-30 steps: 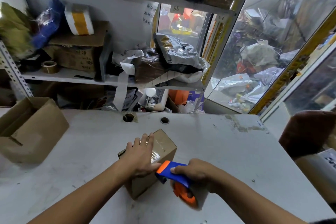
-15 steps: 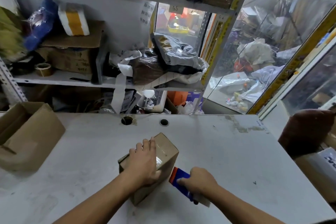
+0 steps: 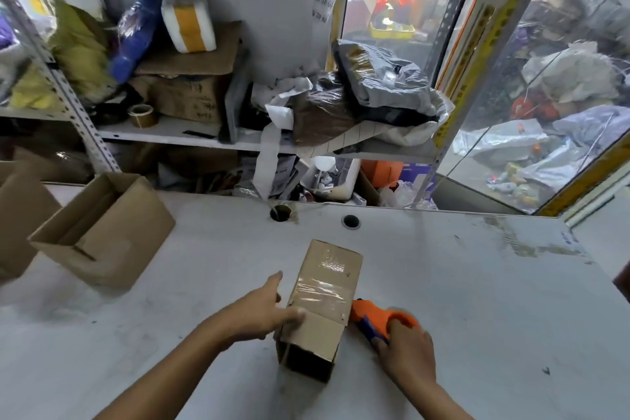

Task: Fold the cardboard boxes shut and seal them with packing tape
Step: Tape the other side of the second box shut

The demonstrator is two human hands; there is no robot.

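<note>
- The small brown cardboard box [image 3: 325,303] now lies turned on the white desk [image 3: 460,283], clear tape across its top, near end open.
- Left hand [image 3: 264,309] has shifted to its side, thumb on top.
- Right hand [image 3: 404,351] grips the orange-and-blue tape dispenser [image 3: 378,317], now low beside the box; the strip looks finished.

Both forearms are bare to the frame edge, with no sleeves, gloves, watch or rings visible.

This is a parcel packing room or stockroom: slotted metal shelving [image 3: 81,126] crammed with worn cartons [image 3: 191,95], grey mailer bags [image 3: 381,75] and a tape roll [image 3: 142,115], an open cardboard box [image 3: 102,232] on the scuffed white worktop [image 3: 443,283], and heaped plastic-wrapped parcels [image 3: 562,133] behind glass.
</note>
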